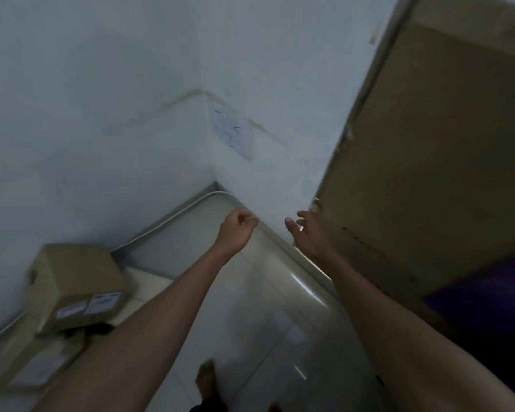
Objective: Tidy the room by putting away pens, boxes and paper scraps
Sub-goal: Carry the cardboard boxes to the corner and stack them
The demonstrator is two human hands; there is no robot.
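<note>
A tall brown cardboard box (pixel 428 150) stands at the right against the white wall. My right hand (pixel 308 233) reaches to its lower left edge with fingers spread, touching or almost touching the cardboard. My left hand (pixel 237 228) hovers over the floor near the room corner, fingers curled into a loose fist with nothing visible in it. A smaller cardboard box (pixel 78 286) with white labels lies at the lower left, on top of another flat box (pixel 33 364).
White walls meet in a corner (pixel 208 138) ahead, with a wall socket plate (pixel 235 135) on the right wall. A white cable (pixel 173 217) runs along the skirting. Glossy floor tiles (pixel 274 316) lie between my arms. My bare foot (pixel 205 379) shows at the bottom. A dark purple surface (pixel 488 307) sits at the right.
</note>
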